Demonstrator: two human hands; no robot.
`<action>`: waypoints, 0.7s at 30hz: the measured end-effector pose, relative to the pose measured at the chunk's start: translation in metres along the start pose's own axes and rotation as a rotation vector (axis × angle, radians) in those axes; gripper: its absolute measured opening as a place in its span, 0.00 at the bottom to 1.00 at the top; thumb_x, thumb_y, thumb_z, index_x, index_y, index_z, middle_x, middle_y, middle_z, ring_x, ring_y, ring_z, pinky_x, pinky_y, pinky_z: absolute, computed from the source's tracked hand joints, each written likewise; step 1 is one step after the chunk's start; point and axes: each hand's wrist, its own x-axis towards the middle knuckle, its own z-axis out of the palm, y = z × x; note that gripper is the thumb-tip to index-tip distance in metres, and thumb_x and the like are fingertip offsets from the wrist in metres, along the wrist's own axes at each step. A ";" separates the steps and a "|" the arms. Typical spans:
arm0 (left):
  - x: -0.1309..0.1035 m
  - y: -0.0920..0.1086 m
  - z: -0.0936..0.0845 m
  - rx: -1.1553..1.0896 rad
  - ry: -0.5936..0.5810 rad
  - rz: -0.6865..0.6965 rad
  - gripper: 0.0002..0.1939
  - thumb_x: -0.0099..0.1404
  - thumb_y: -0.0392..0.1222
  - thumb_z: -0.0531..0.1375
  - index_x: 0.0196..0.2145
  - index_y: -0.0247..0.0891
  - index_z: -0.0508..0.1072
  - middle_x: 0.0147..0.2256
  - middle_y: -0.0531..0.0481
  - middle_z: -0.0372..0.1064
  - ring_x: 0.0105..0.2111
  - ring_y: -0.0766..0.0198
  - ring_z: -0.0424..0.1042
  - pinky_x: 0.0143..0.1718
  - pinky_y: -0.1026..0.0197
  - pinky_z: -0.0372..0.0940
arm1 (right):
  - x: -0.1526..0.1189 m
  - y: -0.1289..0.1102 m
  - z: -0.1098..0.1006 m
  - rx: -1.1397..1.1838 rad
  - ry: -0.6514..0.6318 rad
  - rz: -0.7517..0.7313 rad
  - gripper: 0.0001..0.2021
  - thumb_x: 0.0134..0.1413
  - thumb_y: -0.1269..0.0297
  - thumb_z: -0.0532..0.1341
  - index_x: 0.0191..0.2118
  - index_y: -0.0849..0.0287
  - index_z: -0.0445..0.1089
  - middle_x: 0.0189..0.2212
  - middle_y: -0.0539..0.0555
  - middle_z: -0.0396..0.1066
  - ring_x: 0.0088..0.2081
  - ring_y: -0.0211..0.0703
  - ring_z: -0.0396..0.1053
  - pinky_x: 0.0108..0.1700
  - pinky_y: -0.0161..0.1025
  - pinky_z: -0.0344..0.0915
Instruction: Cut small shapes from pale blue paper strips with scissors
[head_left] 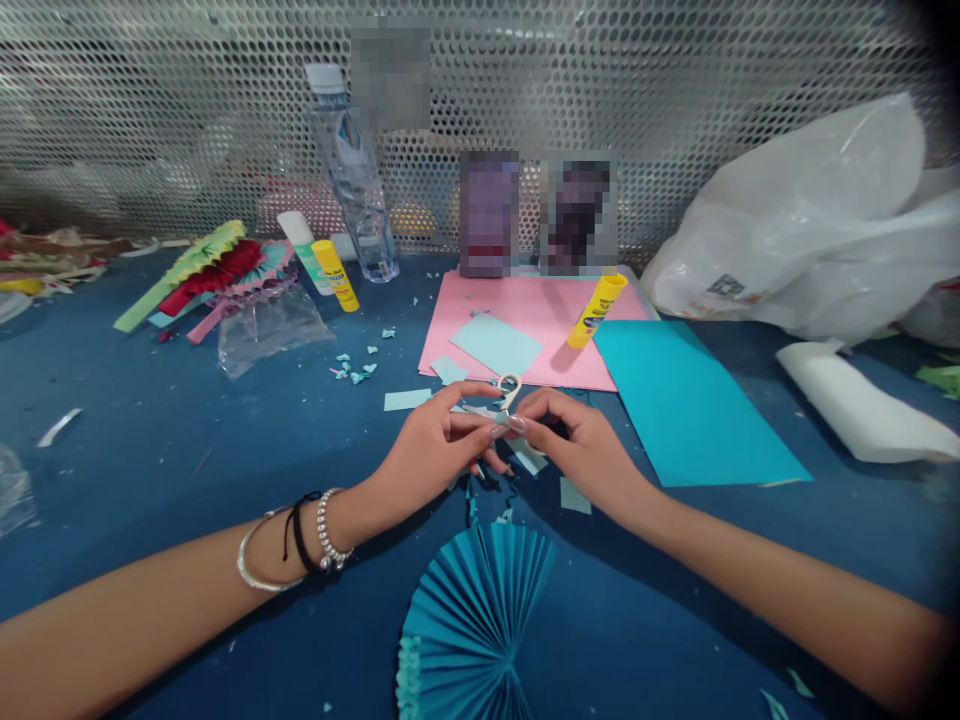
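My left hand [439,432] and my right hand [581,440] meet above the table's middle, fingertips almost touching. Between them is a small pale blue paper piece [501,418], pinched by my left thumb and fingers. A pair of scissors [511,384] with a cream handle sits in my right hand; one ring stands up beside the index finger, and the blades are mostly hidden by fingers. My right thumb tip also reaches the paper piece. Nearer to me lies a pleated blue paper fan [480,590], its left edge trimmed with pale blue bits.
Pink sheets [450,330] carry pale blue paper [496,343] and an upright yellow glue stick [598,311]. A blue sheet [697,410] lies right, near a white plastic bag [795,230]. Behind left are a water bottle [356,190], another glue stick [335,275] and folded fans [214,280].
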 end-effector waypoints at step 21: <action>0.002 -0.004 0.000 0.104 0.050 0.029 0.11 0.61 0.47 0.53 0.33 0.34 0.65 0.26 0.50 0.68 0.23 0.69 0.69 0.22 0.67 0.62 | -0.004 -0.004 0.000 -0.135 -0.008 -0.066 0.10 0.56 0.63 0.52 0.25 0.59 0.60 0.26 0.50 0.63 0.28 0.36 0.60 0.31 0.35 0.56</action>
